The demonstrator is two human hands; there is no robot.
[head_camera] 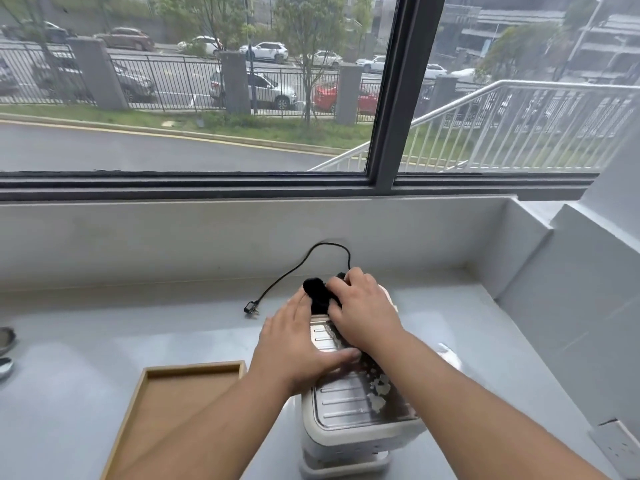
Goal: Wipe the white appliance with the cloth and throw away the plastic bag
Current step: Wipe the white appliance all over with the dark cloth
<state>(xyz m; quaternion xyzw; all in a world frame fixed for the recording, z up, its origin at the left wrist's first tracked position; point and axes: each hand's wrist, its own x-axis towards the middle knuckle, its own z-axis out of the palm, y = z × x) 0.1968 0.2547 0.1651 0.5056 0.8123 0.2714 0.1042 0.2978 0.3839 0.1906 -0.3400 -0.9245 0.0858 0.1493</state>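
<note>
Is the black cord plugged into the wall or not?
Not plugged in. The thin black power cord ends in a plug lying loose on the grey counter.

Your left hand point(294, 344) & right hand point(363, 310): both bare, no gloves, no rings visible. Wrists bare, no watch or band. Both forearms uncovered right down to bottom of frame, no sleeve edge in view. Nails short where visible. No marks or dressings visible. Rest of you out of shot.
</note>
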